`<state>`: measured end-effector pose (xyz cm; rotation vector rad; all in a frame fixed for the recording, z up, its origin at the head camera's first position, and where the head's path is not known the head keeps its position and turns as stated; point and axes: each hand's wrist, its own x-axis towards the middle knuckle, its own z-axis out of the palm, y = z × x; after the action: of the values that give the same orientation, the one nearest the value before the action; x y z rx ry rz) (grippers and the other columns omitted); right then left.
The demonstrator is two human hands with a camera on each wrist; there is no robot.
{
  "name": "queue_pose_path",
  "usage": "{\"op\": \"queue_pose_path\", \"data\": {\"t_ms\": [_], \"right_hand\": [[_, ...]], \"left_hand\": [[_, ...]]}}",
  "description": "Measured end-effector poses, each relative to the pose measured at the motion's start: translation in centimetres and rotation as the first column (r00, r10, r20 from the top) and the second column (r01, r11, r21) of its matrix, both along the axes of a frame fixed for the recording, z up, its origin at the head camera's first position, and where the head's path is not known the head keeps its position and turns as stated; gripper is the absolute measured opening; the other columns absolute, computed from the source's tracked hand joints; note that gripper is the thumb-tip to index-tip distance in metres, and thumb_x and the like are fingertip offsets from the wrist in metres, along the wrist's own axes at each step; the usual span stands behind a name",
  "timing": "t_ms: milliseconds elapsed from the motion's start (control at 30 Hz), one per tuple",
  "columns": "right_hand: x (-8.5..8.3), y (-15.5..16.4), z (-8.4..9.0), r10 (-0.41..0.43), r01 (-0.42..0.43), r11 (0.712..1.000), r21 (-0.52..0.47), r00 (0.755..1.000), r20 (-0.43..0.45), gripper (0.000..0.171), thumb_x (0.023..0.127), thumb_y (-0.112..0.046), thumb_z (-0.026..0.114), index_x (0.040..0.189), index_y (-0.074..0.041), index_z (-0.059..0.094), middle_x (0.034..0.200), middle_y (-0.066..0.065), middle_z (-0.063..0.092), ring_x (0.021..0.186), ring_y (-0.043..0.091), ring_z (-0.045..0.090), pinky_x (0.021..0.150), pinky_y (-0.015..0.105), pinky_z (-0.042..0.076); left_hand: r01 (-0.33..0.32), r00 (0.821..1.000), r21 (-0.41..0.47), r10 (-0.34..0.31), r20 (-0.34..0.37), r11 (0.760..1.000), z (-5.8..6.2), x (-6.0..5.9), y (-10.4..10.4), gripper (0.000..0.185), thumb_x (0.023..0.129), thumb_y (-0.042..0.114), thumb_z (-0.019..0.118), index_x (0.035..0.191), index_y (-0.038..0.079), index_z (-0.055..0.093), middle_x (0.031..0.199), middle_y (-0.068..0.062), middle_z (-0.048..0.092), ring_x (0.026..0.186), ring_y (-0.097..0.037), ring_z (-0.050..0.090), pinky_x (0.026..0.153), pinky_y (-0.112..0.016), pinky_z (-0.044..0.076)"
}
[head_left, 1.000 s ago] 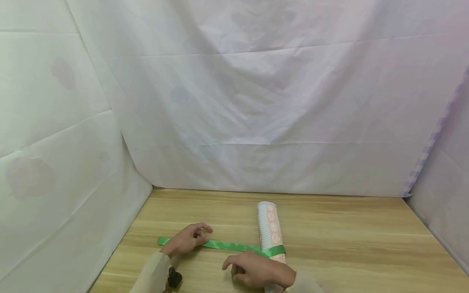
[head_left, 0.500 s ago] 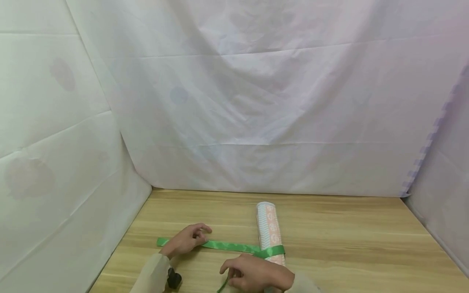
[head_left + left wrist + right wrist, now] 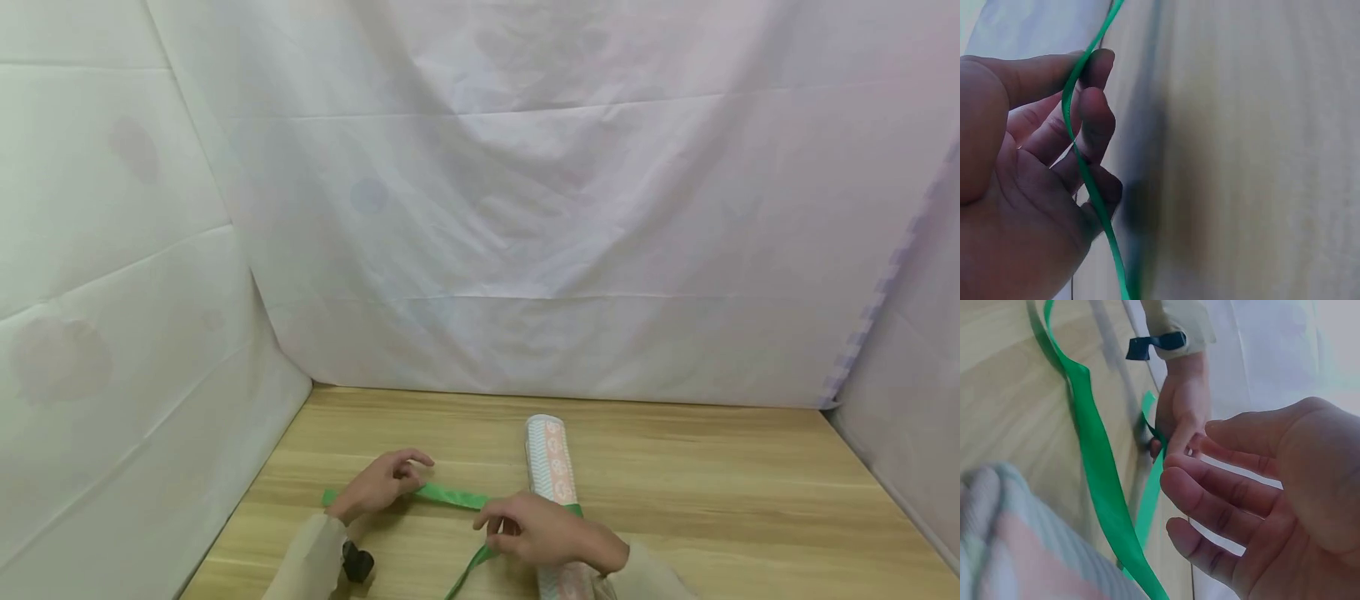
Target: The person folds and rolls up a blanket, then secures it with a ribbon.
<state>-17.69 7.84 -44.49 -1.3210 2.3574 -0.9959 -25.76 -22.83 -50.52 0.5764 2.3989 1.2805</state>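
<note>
A long strip of glossy green satin ribbon (image 3: 450, 497) is laid across the pale wooden tabletop (image 3: 712, 500), and it is passed around the near end of a rolled cylinder of pink-and-white patterned paper (image 3: 550, 457), which lies lengthwise, pointing away from the person. One stretch of the ribbon is pinched by the left hand (image 3: 378, 486), the thumb and fingertips being pressed against the band, as is shown by the left wrist view, where the green strip (image 3: 1088, 169) is seen edge-on, running across the curled fingers (image 3: 1094, 119). The right hand (image 3: 543, 533) is held just beside the roll, over the other stretch of ribbon, which trails toward the near edge of the table. In the right wrist view its fingers (image 3: 1222, 494) are seen loosely curled and slightly spread, with nothing clearly gripped; whether the ribbon is touched by the thumb cannot be told.

Several risks are judged likely. The slippery band could be dropped from the left pinch if tension is applied suddenly. The roll could be nudged sideways or set rolling by the right hand, so that the ribbon slides off its near end. The free tail could be twisted, since it is already seen turned on edge near the right hand, and a twist could be locked in if it is pulled tight.
</note>
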Motion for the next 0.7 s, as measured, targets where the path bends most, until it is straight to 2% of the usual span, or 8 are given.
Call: {"op": "queue_pose_path", "data": {"t_ms": [233, 467, 633, 700], "right_hand": [[-1.1, 1.3, 0.2, -0.07, 0.078, 0.994, -0.076, 0.993, 0.095, 0.019, 0.1, -0.015, 0.059, 0.116, -0.008, 0.067, 0.095, 0.004, 0.073, 0.077, -0.005, 0.057, 0.069, 0.018, 0.052], [-2.0, 2.0, 0.4, -0.157, 0.184, 0.975, -0.127, 0.968, 0.196, 0.018, 0.099, -0.016, 0.062, 0.114, -0.01, 0.068, 0.091, 0.003, 0.071, 0.072, 0.001, 0.058, 0.065, 0.021, 0.051], [-2.7, 2.1, 0.6, -0.199, 0.246, 0.955, -0.165, 0.945, 0.259, 0.023, 0.099, -0.006, 0.055, 0.12, -0.003, 0.064, 0.091, 0.011, 0.072, 0.07, 0.009, 0.064, 0.067, 0.024, 0.053], [-3.0, 2.1, 0.6, -0.203, 0.258, 0.95, -0.176, 0.938, 0.282, 0.027, 0.1, -0.004, 0.051, 0.125, -0.002, 0.06, 0.091, 0.014, 0.071, 0.069, 0.017, 0.065, 0.067, 0.027, 0.054]], "left_hand": [[0.004, 1.0, 0.066, -0.004, -0.013, 0.998, 2.2, -0.1, 0.7, 0.034, 0.1, 0.018, 0.06, 0.132, 0.008, 0.057, 0.097, -0.005, 0.068, 0.091, -0.024, 0.062, 0.078, -0.034, 0.051], [0.044, 0.995, 0.121, -0.034, -0.091, 0.992, 4.9, -0.3, 2.3, 0.037, 0.1, 0.02, 0.059, 0.135, 0.01, 0.056, 0.099, -0.003, 0.07, 0.091, -0.034, 0.062, 0.079, -0.046, 0.053], [0.082, 0.987, 0.144, -0.06, -0.15, 0.986, 6.7, 0.0, 4.0, 0.036, 0.1, 0.021, 0.061, 0.135, 0.014, 0.057, 0.099, -0.003, 0.07, 0.091, -0.028, 0.064, 0.08, -0.042, 0.055], [0.106, 0.984, 0.156, -0.081, -0.158, 0.982, 7.5, 0.3, 4.9, 0.035, 0.1, 0.02, 0.061, 0.134, 0.014, 0.058, 0.099, -0.004, 0.07, 0.09, -0.025, 0.065, 0.08, -0.042, 0.055]]}}
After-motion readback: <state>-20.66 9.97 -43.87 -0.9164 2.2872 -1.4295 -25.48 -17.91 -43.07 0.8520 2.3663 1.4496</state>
